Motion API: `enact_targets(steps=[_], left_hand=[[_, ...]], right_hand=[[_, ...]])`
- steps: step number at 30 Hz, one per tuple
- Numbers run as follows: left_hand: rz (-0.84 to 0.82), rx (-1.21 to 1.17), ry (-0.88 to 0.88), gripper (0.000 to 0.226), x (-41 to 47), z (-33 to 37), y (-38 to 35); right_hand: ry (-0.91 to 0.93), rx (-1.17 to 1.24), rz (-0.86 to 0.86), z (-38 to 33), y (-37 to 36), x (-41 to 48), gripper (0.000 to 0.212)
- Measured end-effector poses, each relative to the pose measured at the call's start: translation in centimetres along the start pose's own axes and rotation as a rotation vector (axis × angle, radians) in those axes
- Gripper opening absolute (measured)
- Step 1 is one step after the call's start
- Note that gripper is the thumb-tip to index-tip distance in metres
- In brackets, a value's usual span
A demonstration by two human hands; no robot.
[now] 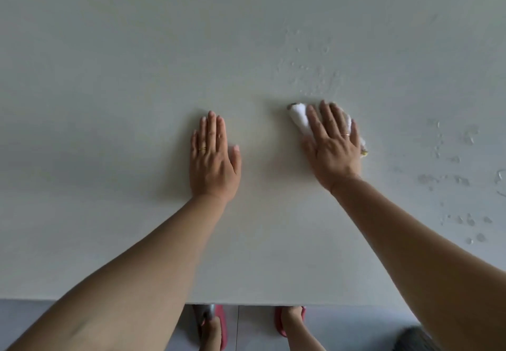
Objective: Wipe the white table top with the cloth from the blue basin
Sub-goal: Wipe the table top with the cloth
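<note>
The white table top (109, 77) fills almost the whole view. A bunched white cloth (298, 119) lies on it right of centre. My right hand (332, 145) lies flat on top of the cloth with fingers spread, and cloth pokes out on both sides of the hand. My left hand (213, 159) rests palm down on the bare table a little to the left, fingers together, holding nothing. Water drops (312, 77) and wet smears (451, 178) cover the table beyond and to the right of the cloth. The blue basin is out of view.
The table's near edge (246, 302) runs across the bottom. Below it I see grey floor tiles and my feet in red slippers (282, 320). A dark object (413, 339) shows at the lower right corner.
</note>
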State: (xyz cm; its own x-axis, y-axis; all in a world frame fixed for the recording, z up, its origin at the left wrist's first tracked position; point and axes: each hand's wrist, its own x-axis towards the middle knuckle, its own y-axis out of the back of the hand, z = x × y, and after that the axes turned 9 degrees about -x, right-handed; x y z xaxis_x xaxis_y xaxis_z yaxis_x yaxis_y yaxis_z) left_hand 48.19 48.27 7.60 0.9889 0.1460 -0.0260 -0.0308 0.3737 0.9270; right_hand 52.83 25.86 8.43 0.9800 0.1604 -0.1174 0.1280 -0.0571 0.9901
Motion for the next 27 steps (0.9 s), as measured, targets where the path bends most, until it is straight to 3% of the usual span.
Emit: enact_targets(steps=[2,4,8,11,13,16,18,20,21,24,27], left_hand=[[-0.001,0.011,0.005,0.063,0.0,0.0,-0.1],[0.003,0.020,0.002,0.063,0.1,0.0,-0.1],[-0.009,0.037,0.017,0.061,0.0,0.2,0.0],[-0.036,0.049,0.024,0.062,0.0,0.2,0.1],[-0.046,0.047,0.028,0.063,0.0,0.3,0.2],[-0.051,0.057,0.034,0.064,0.1,0.5,0.3],[-0.054,0.066,0.040,0.064,0.1,0.5,0.2],[-0.066,0.069,0.049,0.064,0.2,0.6,0.3],[-0.071,0.067,0.054,0.064,0.2,0.7,0.4],[-0.084,0.077,0.038,0.058,0.3,0.9,0.4],[-0.073,0.056,0.044,0.060,0.3,0.8,0.5]], right_hand=[[-0.237,0.051,0.001,-1.3,-0.2,1.1,0.057],[-0.323,0.106,-0.002,-4.4,-0.4,1.5,0.061],[0.040,0.112,-0.033,-9.8,-0.9,-0.4,0.061],[0.338,0.076,-0.007,-6.8,-0.4,0.6,0.059],[0.369,0.013,0.006,-3.1,-0.2,2.0,0.061],[-0.015,0.058,0.002,0.1,0.3,3.7,0.061],[-0.300,0.093,-0.003,-1.7,0.3,4.6,0.062],[-0.402,0.139,-0.031,-5.3,0.5,5.3,0.066],[-0.333,0.157,-0.043,-7.5,0.4,5.4,0.066],[0.138,0.145,-0.087,-12.3,0.2,4.4,0.058],[0.480,0.018,-0.054,-9.5,0.4,5.6,0.057]])
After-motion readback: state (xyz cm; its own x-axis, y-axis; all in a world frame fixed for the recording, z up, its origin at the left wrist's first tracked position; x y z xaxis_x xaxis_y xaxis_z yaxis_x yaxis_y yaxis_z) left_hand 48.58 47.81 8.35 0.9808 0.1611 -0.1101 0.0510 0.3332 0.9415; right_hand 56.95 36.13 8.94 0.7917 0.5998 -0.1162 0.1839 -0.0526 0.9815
